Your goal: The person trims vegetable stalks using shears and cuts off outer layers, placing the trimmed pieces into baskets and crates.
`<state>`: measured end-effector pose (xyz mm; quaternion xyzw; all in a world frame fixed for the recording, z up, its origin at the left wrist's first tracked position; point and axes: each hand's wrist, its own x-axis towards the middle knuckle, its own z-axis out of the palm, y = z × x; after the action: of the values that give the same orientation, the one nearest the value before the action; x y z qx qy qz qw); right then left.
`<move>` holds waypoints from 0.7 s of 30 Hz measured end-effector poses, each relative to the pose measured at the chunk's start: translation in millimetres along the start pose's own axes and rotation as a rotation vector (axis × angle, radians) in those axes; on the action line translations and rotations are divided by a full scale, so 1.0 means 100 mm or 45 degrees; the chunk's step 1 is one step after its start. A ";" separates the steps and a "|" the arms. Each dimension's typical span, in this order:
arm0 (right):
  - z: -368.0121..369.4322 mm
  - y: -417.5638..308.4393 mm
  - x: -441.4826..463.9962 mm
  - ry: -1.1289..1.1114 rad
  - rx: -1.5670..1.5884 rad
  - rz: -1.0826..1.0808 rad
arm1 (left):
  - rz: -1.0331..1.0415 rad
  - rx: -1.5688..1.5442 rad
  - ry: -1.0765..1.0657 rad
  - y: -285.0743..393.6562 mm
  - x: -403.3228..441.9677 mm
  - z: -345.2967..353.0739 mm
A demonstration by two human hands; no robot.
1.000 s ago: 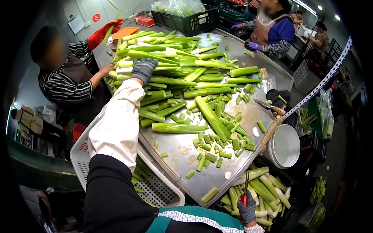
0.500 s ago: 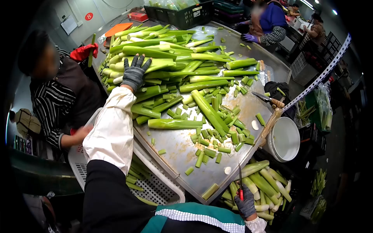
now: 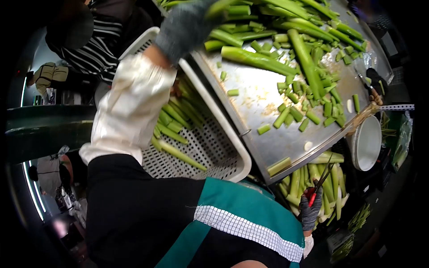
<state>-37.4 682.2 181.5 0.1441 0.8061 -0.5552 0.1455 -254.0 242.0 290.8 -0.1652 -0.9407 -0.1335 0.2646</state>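
Note:
My left hand [image 3: 183, 33], in a dark grey glove and smeared by motion, is at the top of the view, over the crate's end and the table's near edge. Its fingers appear closed around a thick green stalk [image 3: 220, 8], also blurred. Low on the right, my right hand [image 3: 310, 209] in a grey glove grips a red-handled knife [image 3: 312, 199], its slim dark blade pointing up. Below that blade lies a pile of pale green stalks [image 3: 333, 185]. More long stalks [image 3: 259, 60] and short cut pieces [image 3: 290, 114] cover part of the metal table [image 3: 250, 98].
A white perforated crate [image 3: 243, 163] with several stalks inside stands against the table's left side. Right of the table is a white bucket [image 3: 367, 143]. A wooden-handled knife [image 3: 374, 94] lies near the table's right edge. A person in striped sleeves [image 3: 100, 40] is at upper left.
My left hand has come off the stalk heap, moving toward the crate with a stalk. The view has turned down and left. My right hand still holds the knife, blade now tilted right.

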 end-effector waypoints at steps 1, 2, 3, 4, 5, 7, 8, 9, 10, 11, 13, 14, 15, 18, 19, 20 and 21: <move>0.02 0.02 -0.02 -0.016 -0.025 -0.029 | -0.015 -0.149 -0.200 0.18 -0.29 -0.09; 0.04 0.04 -0.05 -0.026 -0.049 -0.063 | -0.248 -0.360 -0.623 0.39 -0.50 -0.27; 0.05 0.07 -0.07 -0.045 -0.068 -0.100 | -0.460 -0.337 -1.046 0.42 -0.74 -0.25; 0.07 0.07 -0.08 -0.051 -0.071 -0.089 | -0.429 -0.729 -1.264 0.21 -1.14 -0.13; 0.08 0.04 -0.09 -0.074 -0.111 -0.101 | -0.516 -0.568 -1.450 0.20 -1.49 -0.03; 0.12 0.03 -0.12 -0.093 -0.187 -0.109 | -0.595 -0.364 -1.729 0.14 -2.17 0.11; 0.14 0.03 -0.14 -0.103 -0.191 -0.103 | -0.582 -0.326 -1.821 0.07 -2.49 0.18; 0.15 0.03 -0.16 -0.103 -0.220 -0.117 | -0.670 -0.174 -1.977 -0.02 -2.86 0.27; 0.15 0.03 -0.17 -0.096 -0.249 -0.135 | -0.750 -0.014 -2.123 -0.02 -2.99 0.28; 0.15 0.03 -0.20 -0.091 -0.259 -0.128 | -0.546 0.188 -2.244 0.00 -3.10 0.31; 0.16 0.02 -0.26 -0.100 -0.223 -0.108 | -0.296 0.135 -2.100 -0.04 -3.52 0.38; 0.17 0.03 -0.28 -0.108 -0.177 -0.091 | -0.197 0.089 -1.987 -0.05 -3.68 0.40; 0.17 0.06 -0.31 -0.100 -0.171 -0.100 | -0.234 0.042 -2.004 -0.06 -3.89 0.49; 0.19 0.05 -0.42 -0.094 -0.339 -0.114 | -0.409 0.014 -1.774 -0.02 -4.42 0.62; 0.20 0.04 -0.45 -0.087 -0.373 -0.083 | -0.406 0.015 -1.767 -0.01 -4.44 0.66; 0.19 0.02 -0.48 -0.083 -0.374 -0.088 | -0.389 0.031 -1.721 0.00 -4.46 0.70; 0.19 0.00 -0.50 -0.130 -0.345 -0.081 | -0.376 0.046 -1.676 0.02 -4.47 0.73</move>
<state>9.7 661.2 194.4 0.0689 0.8694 -0.4522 0.1869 73.9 160.6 -11.4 -0.0773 -0.9206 -0.0241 -0.3820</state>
